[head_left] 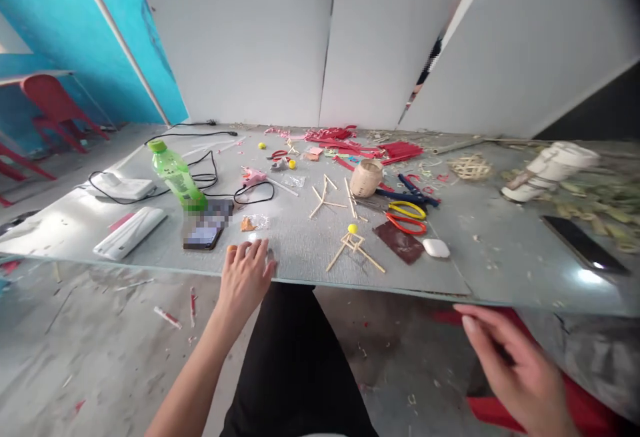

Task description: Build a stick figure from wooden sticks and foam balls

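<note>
My left hand rests palm down at the table's front edge, fingers slightly spread, beside a small orange piece and below a crumpled clear wrapper. Off the front edge at the right, my right hand hangs in the air with its fingers apart and nothing visible in them. Between the hands stands a small frame of wooden sticks with a yellow ball at its top. Behind it lie loose joined sticks. A brown sanding sheet and a white case are to its right.
On the left are a green bottle, a phone, a white power bank and black cables. Scissors, pliers, a wooden cup and red strips lie farther back. Another phone lies right.
</note>
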{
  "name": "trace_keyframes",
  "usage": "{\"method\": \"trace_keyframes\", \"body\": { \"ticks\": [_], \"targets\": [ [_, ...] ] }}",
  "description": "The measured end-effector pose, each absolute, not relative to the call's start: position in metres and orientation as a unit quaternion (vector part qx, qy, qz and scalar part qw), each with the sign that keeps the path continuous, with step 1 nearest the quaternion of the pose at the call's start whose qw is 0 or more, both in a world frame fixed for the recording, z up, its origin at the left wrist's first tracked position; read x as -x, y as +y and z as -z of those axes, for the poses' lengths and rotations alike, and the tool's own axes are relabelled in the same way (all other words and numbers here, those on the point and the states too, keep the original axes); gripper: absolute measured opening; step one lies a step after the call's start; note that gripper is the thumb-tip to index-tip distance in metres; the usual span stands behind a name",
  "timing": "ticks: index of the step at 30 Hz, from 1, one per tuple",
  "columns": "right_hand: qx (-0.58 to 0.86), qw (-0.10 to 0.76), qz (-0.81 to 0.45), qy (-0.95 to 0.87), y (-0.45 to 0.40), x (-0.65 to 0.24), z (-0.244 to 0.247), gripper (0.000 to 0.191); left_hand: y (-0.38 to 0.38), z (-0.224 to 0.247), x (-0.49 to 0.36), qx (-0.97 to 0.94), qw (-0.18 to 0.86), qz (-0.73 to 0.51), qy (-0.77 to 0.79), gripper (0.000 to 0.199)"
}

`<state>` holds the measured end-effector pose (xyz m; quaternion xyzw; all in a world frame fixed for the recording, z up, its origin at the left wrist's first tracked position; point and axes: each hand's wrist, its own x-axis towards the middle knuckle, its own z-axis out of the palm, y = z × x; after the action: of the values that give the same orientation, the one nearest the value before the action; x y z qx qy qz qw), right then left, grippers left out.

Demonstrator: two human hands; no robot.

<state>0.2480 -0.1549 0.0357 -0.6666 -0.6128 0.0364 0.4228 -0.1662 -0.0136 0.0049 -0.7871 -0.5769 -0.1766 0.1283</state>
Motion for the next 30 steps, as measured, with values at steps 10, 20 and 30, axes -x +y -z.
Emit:
{"method": "trace_keyframes", "body": {
  "ticks": [10, 20, 30],
  "targets": [
    [0.728, 0.514, -0.151, -0.428, -0.302, -0.129, 0.052, 0.036, -0.029, -0.014, 0.175, 0.779, -0.146, 0.357, -0.495, 0.030],
    [0.582, 0.416, 0.026, -0.698, -0.235, -0.076, 0.012, 0.050, -0.138, -0.003, 0.093, 0.448, -0.822, 0.268, -0.229, 0.047],
    [0.593, 0.432, 0.066, -0.677, -0.222, -0.076, 0.025, 0.036, -0.151, 0.005, 0.064, 0.378, -0.866, 0.261, -0.199, 0.044]
  ]
}}
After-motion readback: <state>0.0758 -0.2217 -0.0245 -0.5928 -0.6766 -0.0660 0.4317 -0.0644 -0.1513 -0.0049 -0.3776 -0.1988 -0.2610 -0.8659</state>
